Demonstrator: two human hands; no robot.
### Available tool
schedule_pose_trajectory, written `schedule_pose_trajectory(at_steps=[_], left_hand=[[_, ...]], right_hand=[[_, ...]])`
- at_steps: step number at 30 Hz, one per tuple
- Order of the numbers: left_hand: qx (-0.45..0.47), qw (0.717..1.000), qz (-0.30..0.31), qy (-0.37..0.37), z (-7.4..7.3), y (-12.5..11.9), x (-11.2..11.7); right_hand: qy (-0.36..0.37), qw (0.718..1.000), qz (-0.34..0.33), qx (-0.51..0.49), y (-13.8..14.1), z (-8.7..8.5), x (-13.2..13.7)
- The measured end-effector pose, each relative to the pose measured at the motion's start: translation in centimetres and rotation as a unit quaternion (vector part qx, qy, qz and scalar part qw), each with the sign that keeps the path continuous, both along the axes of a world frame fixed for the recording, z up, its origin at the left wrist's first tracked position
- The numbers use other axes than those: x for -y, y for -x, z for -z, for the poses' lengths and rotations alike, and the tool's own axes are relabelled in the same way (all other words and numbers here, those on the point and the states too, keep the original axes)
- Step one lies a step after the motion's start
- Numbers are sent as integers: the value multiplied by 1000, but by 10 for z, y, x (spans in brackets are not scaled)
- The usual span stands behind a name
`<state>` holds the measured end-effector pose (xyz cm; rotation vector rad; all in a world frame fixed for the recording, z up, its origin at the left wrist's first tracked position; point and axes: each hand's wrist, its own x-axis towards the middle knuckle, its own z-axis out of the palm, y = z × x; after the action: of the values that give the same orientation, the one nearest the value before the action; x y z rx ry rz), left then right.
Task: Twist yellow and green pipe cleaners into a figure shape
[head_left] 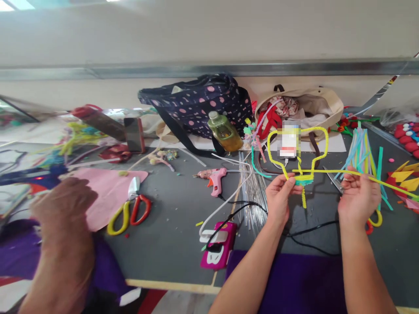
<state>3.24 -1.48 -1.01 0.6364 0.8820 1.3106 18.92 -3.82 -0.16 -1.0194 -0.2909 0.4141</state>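
Note:
My left hand [279, 195] pinches the base of a yellow pipe-cleaner frame [269, 146] bent into a wide, looped outline. Teal pipe cleaner [305, 182] is wrapped at that base, and a short yellow tail points down below it. A long yellow pipe cleaner [330, 171] runs from the base to the right. My right hand [358, 194] has its fingers closed around this strand, whose far end reaches the right edge of the view. Behind the frame is a phone-like object [289, 144], blurred out. Partly hidden scissors [377, 219] lie by my right hand.
A co-worker's hand [62, 205] is at the left, near scissors [132, 209] and pink felt [94, 187]. A pink glue gun [216, 181], magenta power strip [225, 257], clear sticks [255, 196] and green bottle [225, 131] stand mid-table. Bags [196, 104] line the back.

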Motion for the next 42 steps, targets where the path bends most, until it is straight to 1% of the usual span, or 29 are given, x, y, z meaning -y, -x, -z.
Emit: schedule_pose_trajectory(at_steps=[2,4,7,11,14,18,22,27,29,36,42], left_hand=[[0,1000,-7,3,0,1,-1],[0,1000,-15,5,0,2,-2],[3,1000,-10,1,1,3,-3],[2,1000,1,-1,2,2,-3],[1,1000,5,3,1,2,-2],[9,1000,16,1,-1,1,-1],[9,1000,11,-1,-1,2,-2],[5,1000,-8,3,0,4,-3],[5,1000,-12,4,-1,4,-3],[7,1000,-16,5,-3,3,-1],[25,1000,-10,7,-2,4,-1]], right_hand=[[-16,999,31,-4,-11,0,2],[-27,999,32,-28,-17,0,3],[-33,998,-14,-53,-12,-2,3],[9,995,-101,-17,6,-5,1],[21,992,-123,-2,13,-5,0],[21,991,-131,-4,11,-2,-1],[26,992,-121,1,7,-1,-1],[33,997,-62,11,-1,-3,0],[31,998,-50,17,-2,-3,0],[25,997,-62,27,4,-3,-1],[1,999,-44,11,-2,-5,1]])
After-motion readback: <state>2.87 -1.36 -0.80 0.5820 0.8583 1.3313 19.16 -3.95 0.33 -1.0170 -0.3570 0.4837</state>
